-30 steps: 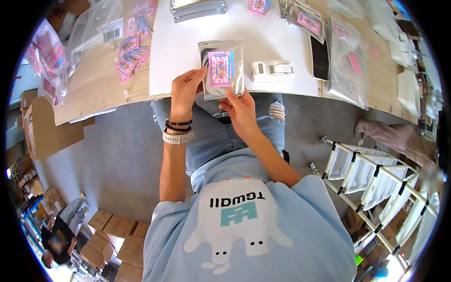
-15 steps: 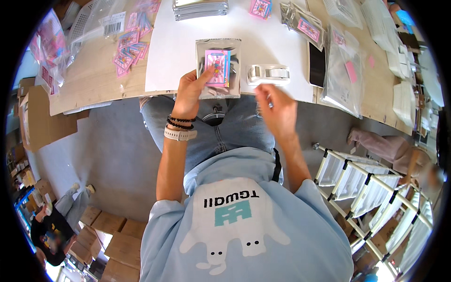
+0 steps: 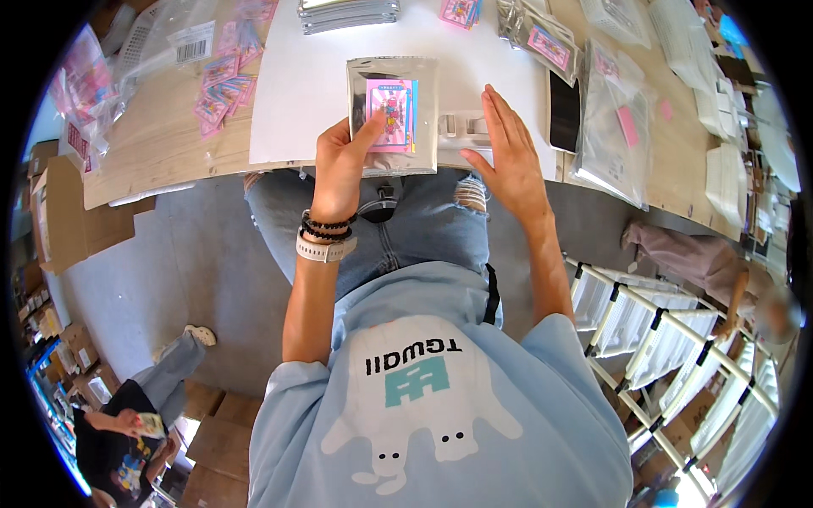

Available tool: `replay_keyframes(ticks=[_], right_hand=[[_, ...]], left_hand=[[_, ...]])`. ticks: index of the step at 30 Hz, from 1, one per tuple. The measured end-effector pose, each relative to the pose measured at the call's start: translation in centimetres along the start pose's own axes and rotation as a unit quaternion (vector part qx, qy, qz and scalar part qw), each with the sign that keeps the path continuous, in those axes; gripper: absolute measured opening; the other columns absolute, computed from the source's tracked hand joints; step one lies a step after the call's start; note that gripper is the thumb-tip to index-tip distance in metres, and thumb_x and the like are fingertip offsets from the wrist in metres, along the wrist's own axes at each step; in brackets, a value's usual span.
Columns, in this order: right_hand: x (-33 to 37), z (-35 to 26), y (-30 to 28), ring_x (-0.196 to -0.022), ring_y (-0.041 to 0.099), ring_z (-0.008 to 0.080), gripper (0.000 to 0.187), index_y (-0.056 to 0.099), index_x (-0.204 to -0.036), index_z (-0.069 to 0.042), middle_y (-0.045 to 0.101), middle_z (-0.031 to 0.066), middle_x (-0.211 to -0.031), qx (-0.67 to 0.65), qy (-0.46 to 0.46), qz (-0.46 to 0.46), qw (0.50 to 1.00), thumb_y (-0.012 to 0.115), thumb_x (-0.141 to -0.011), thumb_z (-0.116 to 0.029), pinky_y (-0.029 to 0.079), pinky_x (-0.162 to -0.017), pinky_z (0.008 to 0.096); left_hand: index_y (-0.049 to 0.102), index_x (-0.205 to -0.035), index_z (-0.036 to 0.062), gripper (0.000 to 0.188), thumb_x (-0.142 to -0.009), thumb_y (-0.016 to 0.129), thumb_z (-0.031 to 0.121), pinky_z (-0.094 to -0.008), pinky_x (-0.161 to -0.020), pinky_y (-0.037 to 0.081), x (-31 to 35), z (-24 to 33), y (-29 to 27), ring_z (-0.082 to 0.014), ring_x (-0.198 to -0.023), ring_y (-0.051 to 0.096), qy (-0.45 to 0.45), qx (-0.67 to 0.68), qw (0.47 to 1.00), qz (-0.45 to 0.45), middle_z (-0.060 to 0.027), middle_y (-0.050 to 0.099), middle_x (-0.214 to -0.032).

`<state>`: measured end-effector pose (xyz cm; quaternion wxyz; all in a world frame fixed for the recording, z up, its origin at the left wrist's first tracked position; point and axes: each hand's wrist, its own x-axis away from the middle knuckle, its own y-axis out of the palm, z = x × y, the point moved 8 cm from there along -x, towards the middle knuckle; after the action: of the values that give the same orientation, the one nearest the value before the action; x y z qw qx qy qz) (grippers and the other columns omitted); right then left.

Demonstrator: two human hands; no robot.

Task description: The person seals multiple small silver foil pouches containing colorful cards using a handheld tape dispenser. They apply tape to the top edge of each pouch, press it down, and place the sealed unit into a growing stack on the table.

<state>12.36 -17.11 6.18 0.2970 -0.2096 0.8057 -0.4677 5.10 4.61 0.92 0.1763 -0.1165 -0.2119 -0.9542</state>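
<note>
My left hand (image 3: 339, 169) grips a shiny silver foil pouch (image 3: 426, 127) at its left side, above the table's front edge. Its thumb presses a small pink printed card pack (image 3: 398, 140) flat against the pouch's face. Blue and yellow edges show along the right side of that pack. My right hand (image 3: 518, 165) is open and holds nothing, with fingers straight and thumb apart. It hovers just right of the pouch and partly covers a clear-and-white tape dispenser (image 3: 450, 125) on the white sheet.
A stack of silver pouches (image 3: 349, 15) lies at the back. Pink card packs (image 3: 222, 91) are scattered on the left. Right of the dispenser are a dark phone (image 3: 564, 114), clear plastic bags (image 3: 614, 161) and more foil pouches (image 3: 549, 46). A white-tube rack (image 3: 660, 317) stands at lower right.
My right hand has gone from curled fingers to a flat, stretched hand, a little farther forward. The pouch now overlaps the dispenser's left end. A person at lower left has moved.
</note>
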Motion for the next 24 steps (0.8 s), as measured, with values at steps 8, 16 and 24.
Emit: replay_keyframes(ticks=[8,16,24], right_hand=[[0.2,0.1,-0.2,-0.144,0.046,0.0373,0.078,0.042,-0.155,0.0,0.047,0.0145,-0.158,0.026,-0.026,-0.008,0.999,0.077,-0.091,-0.029,0.042,-0.116,0.0465],[-1.3,-0.9,-2.5,-0.137,0.052,0.0348,0.078,0.043,-0.153,-0.001,0.053,0.0173,-0.151,0.1,-0.033,-0.075,0.992,0.079,-0.089,-0.028,0.043,-0.114,0.0443],[-4.2,-3.2,1.5,-0.112,0.064,0.0254,0.076,0.051,-0.138,-0.004,0.067,0.0069,-0.116,0.093,-0.127,-0.145,0.977,0.086,-0.077,-0.032,0.051,-0.099,0.0392]], left_hand=[[0.072,-0.113,-0.0024,0.03,-0.103,0.069,0.025,-0.0267,-0.065,0.055,-0.8,-3.1,-0.7,-0.012,-0.085,0.073,-0.081,0.008,0.997,0.015,-0.0075,0.077,-0.1],[0.073,-0.113,0.0001,0.028,-0.103,0.069,0.026,-0.0255,-0.062,0.054,-1.3,-4.4,-1.4,-0.0085,-0.079,0.071,-0.092,0.009,0.996,0.003,-0.0035,0.076,-0.096],[0.073,-0.113,0.0006,0.029,-0.104,0.068,0.027,-0.0247,-0.063,0.054,-1.3,-4.4,-1.1,-0.0098,-0.079,0.072,-0.081,0.019,0.997,-0.004,-0.0036,0.076,-0.095]])
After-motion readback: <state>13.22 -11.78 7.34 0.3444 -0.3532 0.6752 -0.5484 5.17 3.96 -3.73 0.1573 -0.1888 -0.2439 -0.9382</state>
